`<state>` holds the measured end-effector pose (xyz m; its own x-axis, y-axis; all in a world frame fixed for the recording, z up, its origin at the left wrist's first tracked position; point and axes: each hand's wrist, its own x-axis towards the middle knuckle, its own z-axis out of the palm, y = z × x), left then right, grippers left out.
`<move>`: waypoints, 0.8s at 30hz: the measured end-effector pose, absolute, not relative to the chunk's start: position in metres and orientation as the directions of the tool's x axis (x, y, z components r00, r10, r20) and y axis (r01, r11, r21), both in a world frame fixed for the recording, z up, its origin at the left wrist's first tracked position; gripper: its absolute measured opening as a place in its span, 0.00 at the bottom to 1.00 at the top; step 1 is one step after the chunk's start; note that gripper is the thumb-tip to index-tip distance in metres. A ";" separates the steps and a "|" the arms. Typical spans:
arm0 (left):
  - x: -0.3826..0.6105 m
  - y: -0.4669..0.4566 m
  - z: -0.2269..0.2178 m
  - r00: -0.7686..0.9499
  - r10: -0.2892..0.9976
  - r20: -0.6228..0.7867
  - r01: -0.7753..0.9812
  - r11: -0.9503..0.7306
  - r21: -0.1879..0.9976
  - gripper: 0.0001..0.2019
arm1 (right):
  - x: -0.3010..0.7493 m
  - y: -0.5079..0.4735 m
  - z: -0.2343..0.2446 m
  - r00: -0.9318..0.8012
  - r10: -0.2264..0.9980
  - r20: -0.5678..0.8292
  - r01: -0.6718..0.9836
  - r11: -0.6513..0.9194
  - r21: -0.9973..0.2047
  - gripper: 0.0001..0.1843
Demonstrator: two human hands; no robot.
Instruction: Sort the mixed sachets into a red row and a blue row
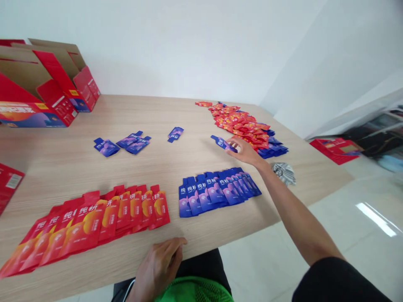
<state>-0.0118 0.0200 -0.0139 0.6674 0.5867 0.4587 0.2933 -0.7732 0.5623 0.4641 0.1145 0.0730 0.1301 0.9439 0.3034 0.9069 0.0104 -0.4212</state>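
Observation:
My right hand (244,152) reaches out over the table and pinches a blue pouch (221,143) by one end; its narrow spout end points left. Just beyond that hand lies a heap of red pouches (241,126), with more blue pouches (275,149) under its right side. Close to the table's front edge rests my left hand (160,262), fingers curled in with nothing visible in them. In front of it, overlapping red pouches (108,214) form a row on the left. A fanned row of blue pouches (217,191) lies to the right.
Several loose blue pouches (107,147) lie mid-table. Open red cartons (53,111) stand at the back left, and another red box (9,184) shows at the left edge. A grey-and-white patterned object (284,173) sits near the right edge. A red box (335,150) is beyond the table.

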 end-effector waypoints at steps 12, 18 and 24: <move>-0.012 0.028 -0.022 0.673 0.570 0.470 0.246 -0.773 0.585 0.14 | 0.424 -0.054 0.042 0.658 0.708 0.256 0.703 -0.457 -0.545 0.25; -0.011 0.029 -0.018 0.676 0.575 0.460 0.244 -0.764 0.597 0.15 | 0.392 -0.043 0.032 0.649 0.734 0.199 0.723 -0.514 -0.462 0.22; -0.010 0.029 -0.018 0.664 0.584 0.468 0.249 -0.762 0.597 0.16 | 0.374 -0.026 0.028 0.648 0.738 0.191 0.750 -0.573 -0.332 0.20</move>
